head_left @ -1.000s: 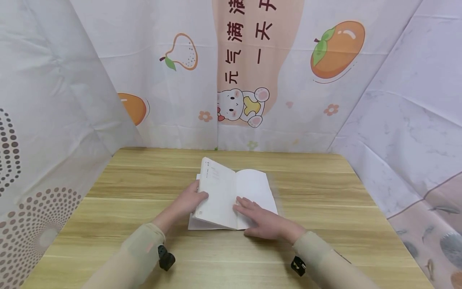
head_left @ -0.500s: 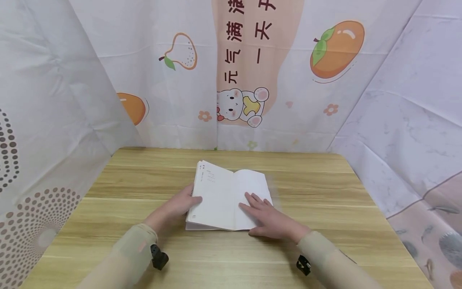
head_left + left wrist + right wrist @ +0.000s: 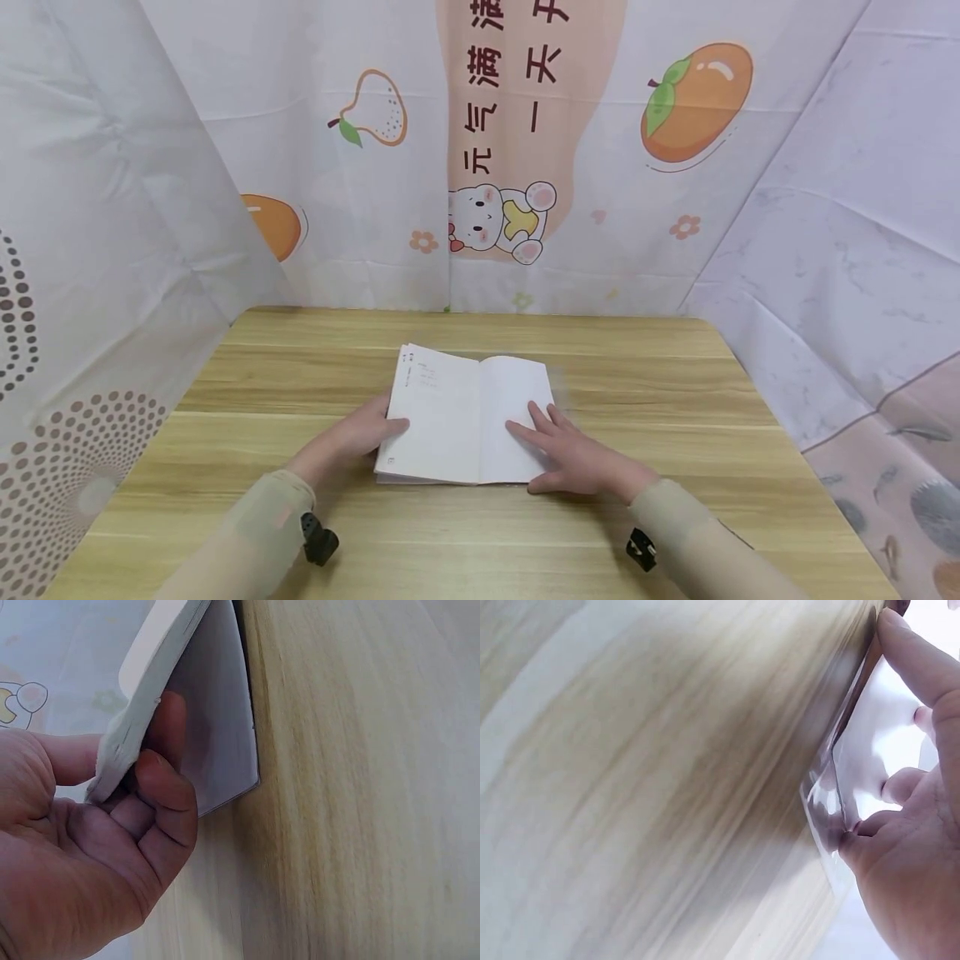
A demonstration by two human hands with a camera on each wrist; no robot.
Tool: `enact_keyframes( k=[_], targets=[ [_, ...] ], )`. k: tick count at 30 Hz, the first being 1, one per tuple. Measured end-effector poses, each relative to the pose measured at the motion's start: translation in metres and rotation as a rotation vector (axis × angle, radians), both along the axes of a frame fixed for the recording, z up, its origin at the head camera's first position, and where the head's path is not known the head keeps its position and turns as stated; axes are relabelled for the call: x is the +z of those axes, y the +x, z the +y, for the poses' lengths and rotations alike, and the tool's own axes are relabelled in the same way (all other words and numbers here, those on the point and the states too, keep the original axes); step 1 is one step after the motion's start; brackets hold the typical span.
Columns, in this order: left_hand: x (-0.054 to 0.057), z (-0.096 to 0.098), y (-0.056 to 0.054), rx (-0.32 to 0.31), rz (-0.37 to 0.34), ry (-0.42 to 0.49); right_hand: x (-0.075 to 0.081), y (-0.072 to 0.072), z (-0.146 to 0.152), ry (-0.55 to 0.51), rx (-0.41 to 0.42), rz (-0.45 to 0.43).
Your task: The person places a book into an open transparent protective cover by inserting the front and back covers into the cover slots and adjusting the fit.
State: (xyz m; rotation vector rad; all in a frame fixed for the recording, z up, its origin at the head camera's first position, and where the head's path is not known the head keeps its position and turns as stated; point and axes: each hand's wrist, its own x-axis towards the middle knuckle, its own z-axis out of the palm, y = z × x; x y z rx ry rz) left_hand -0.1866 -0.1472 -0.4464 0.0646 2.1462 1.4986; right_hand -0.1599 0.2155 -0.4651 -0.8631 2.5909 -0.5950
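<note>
Two bare hands work at an open book (image 3: 459,446) lying near the middle of the wooden table (image 3: 675,417). The left hand (image 3: 367,427) pinches the left stack of pages (image 3: 438,400), thumb on top and curled fingers beneath; the left wrist view shows a gap between that stack and the cover (image 3: 217,727) below. The right hand (image 3: 570,458) has its fingers spread wide on the outer part of the right page (image 3: 510,387), with no visible grip. Over the last second the left stack has come down from a steep tilt to a flatter one, while the right hand has shifted from beside the fold (image 3: 480,421) toward the outer edge. That suggests the opening is well along, though the left side looks not fully laid down.
</note>
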Motion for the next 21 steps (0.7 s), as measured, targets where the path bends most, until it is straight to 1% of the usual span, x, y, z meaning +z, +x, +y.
enact_keyframes(
  k=[2,6,12,16,19,21],
  targets=[
    [0.0,-0.002,0.001,0.003,-0.004,-0.027,0.0,0.0,0.0,0.003,0.005,0.0],
    [0.0,-0.006,0.005,0.011,0.017,-0.109,0.0,0.002,-0.001,-0.002,0.029,-0.004],
    [-0.005,-0.016,0.008,0.005,0.052,-0.256,0.0,0.004,-0.002,-0.019,0.058,-0.027],
    [-0.008,-0.019,0.01,-0.031,0.106,-0.369,0.0,0.006,-0.004,-0.026,0.069,-0.034],
    [-0.007,-0.019,0.013,-0.06,0.147,-0.43,0.001,0.006,-0.005,-0.026,0.07,-0.042],
    [-0.007,-0.019,0.014,-0.065,0.156,-0.451,0.002,0.007,-0.006,-0.028,0.069,-0.05]
  ],
)
